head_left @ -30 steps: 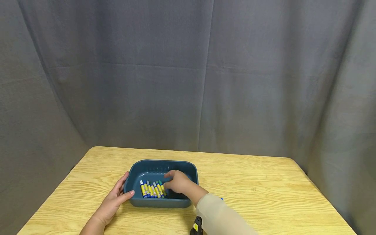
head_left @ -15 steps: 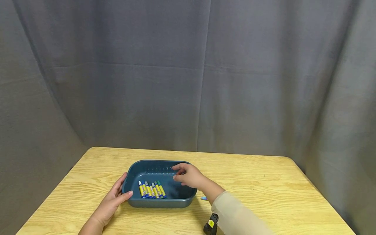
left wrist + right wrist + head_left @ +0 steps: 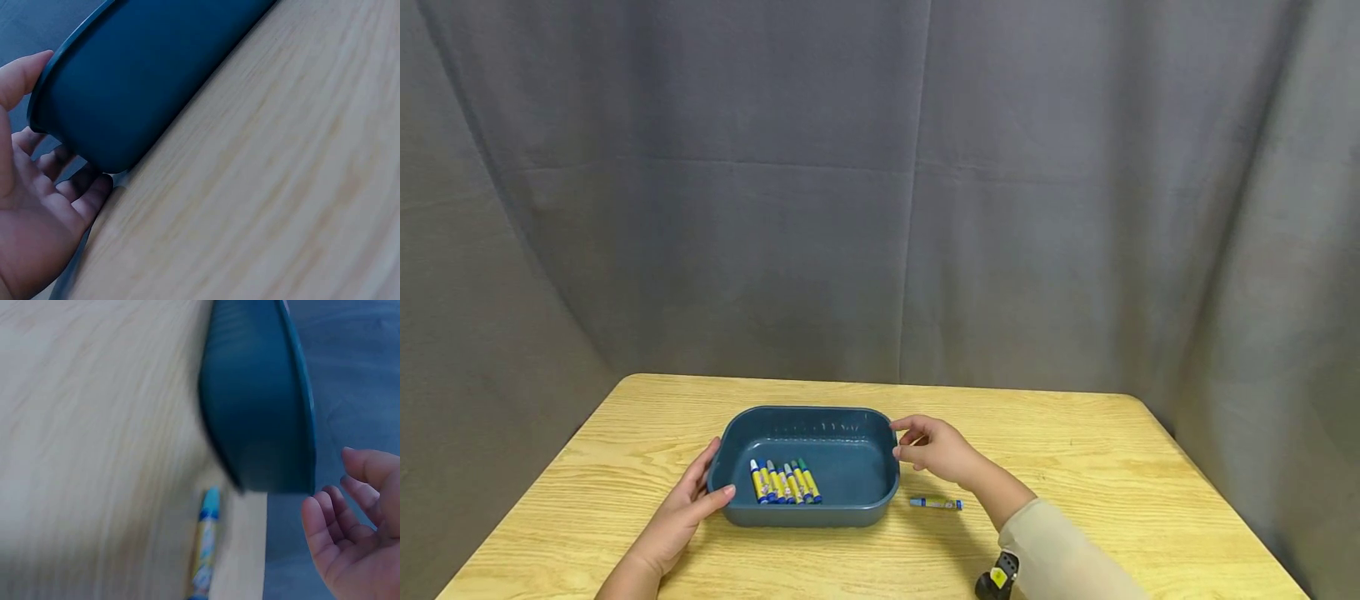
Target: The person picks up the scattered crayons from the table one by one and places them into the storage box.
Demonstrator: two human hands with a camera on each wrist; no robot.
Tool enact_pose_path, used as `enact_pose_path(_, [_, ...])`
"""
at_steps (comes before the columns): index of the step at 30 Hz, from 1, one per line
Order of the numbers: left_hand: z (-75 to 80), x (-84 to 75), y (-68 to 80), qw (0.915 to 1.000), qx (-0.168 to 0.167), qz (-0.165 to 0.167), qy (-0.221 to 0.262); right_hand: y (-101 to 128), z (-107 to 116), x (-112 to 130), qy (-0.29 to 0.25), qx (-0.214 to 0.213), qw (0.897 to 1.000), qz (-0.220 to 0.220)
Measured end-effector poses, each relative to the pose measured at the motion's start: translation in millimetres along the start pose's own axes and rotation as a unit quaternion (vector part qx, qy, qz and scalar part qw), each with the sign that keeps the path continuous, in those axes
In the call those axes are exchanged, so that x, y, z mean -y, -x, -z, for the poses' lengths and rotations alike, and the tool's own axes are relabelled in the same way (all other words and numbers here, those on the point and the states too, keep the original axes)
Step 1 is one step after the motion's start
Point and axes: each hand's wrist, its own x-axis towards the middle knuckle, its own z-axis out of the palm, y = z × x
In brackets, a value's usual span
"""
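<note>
A dark blue-green plastic bin (image 3: 850,471) stands on the table. My left hand (image 3: 681,512) holds its left end, with the thumb at the near-left rim and the fingers along the outer side; in the left wrist view this hand (image 3: 44,200) is around the bin's corner. Several crayons (image 3: 785,482) in yellow wrappers lie side by side inside, toward the left. Just off the bin's right rim, my right hand (image 3: 942,450) hovers with loosely bent fingers and nothing in them. Below that hand, a single light-blue crayon (image 3: 936,503) lies on the tabletop.
The light wood table (image 3: 1075,467) has rounded far corners. Grey curtains (image 3: 880,208) hang behind it and at both sides. A black device with a yellow mark (image 3: 997,577) sits at the right wrist.
My right hand has moved right, from over the crayons inside the bin to outside its right rim. The light-blue crayon on the table has come into full view. My left hand stays at the bin.
</note>
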Motion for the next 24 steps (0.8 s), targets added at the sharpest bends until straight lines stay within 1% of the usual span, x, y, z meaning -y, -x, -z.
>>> enact_pose_path(6, [0.5, 0.7, 0.0, 1.0000, 0.004, -0.002, 0.003, 16, 11, -19, 0.008, 0.003, 1.000, -0.004])
enact_pose_path(9, [0.3, 1.2, -0.8, 1.0000, 0.005, -0.005, 0.003, 23, 13, -27, 0.021, -0.002, 1.000, -0.010])
enact_pose_path(13, [0.7, 0.8, -0.9, 1.0000, 0.004, -0.005, -0.002, 29, 13, -37, 0.033, 0.000, 0.999, -0.020])
enact_pose_path(16, [0.7, 0.0, -0.7, 1.0000, 0.001, -0.002, -0.006, 34, 12, -42, 0.033, 0.007, 0.999, -0.026])
enact_pose_path(24, [1.1, 1.1, -1.3, 1.0000, 0.007, -0.003, -0.001, 43, 8, -53, 0.053, 0.014, 0.998, -0.028])
